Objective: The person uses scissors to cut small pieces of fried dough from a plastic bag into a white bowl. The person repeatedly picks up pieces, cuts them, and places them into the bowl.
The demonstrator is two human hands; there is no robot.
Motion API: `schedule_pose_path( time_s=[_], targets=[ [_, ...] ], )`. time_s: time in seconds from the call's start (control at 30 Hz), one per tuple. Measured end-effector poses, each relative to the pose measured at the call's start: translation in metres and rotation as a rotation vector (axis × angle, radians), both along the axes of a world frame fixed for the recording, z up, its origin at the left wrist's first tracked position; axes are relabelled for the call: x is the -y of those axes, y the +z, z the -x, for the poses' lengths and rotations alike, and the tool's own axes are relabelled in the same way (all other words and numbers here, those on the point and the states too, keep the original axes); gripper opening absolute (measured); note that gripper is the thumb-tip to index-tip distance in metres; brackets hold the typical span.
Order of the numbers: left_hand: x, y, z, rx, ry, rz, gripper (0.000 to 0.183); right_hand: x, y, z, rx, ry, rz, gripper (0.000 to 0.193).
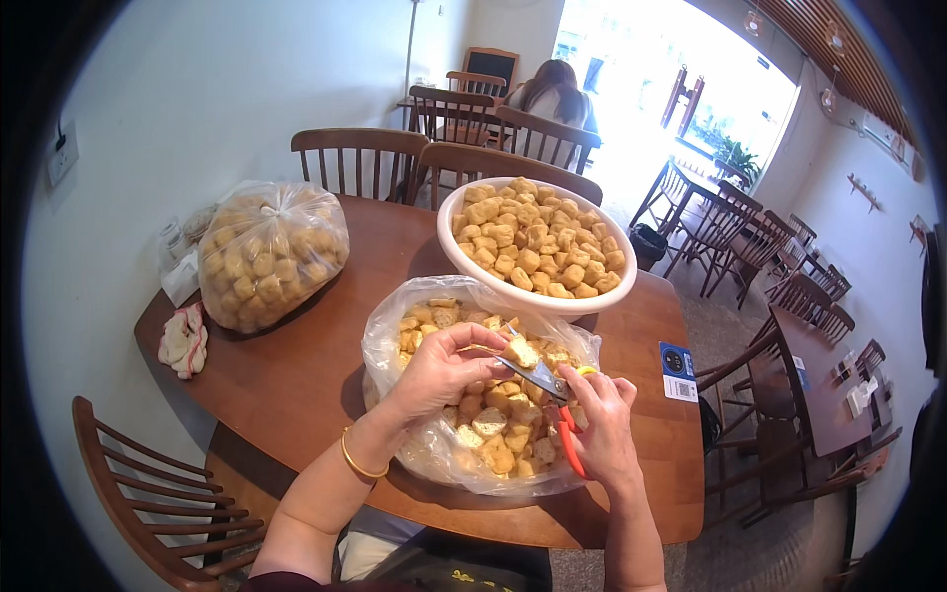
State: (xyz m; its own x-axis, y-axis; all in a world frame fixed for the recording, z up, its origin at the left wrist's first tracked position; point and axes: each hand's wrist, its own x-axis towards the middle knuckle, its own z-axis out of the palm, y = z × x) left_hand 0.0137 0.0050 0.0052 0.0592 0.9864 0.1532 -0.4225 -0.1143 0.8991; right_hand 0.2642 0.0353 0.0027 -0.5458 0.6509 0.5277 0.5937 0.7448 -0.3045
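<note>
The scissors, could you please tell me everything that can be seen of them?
The scissors have grey, metal-looking blades joined at a pivot and red-and-yellow handles, apparently plastic. The right hand grips the handles, partly covering them. The blades point away and leftward above an open, clear plastic bag, against a cut fried tofu puff in the left hand.

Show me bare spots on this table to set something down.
Bare table between left bag and open bag; another patch between open bag and sticker. Crowded: the middle, with basin, open bag, left hand and right hand.
</note>
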Motion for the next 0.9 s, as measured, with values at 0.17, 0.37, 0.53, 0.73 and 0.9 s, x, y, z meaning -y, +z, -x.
schedule_pose_path(
  time_s=[0.17, 0.37, 0.53, 0.73, 0.9],
  targets=[
    [0.001, 0.000, 0.001, 0.020, 0.044, -0.019, 0.015, 0.000, 0.001, 0.001, -0.016, 0.001, 0.053, 0.049],
    [-0.001, -0.001, 0.000, 0.001, 0.090, -0.002, 0.008, 0.000, 0.002, -0.001, -0.030, 0.005, 0.077, 0.046],
    [0.002, 0.004, 0.006, -0.013, 0.101, -0.010, 0.012, -0.004, -0.001, -0.005, -0.040, 0.067, 0.042, 0.045],
    [-0.002, 0.008, 0.007, -0.544, 0.485, -0.292, 0.011, -0.007, 0.003, -0.004, -0.093, 0.017, -0.113, 0.044],
    [-0.027, 0.054, 0.013, -0.936, 0.561, -0.375, 0.015, -0.011, -0.002, -0.012, -0.164, -0.081, -0.148, 0.046]
  ],
)
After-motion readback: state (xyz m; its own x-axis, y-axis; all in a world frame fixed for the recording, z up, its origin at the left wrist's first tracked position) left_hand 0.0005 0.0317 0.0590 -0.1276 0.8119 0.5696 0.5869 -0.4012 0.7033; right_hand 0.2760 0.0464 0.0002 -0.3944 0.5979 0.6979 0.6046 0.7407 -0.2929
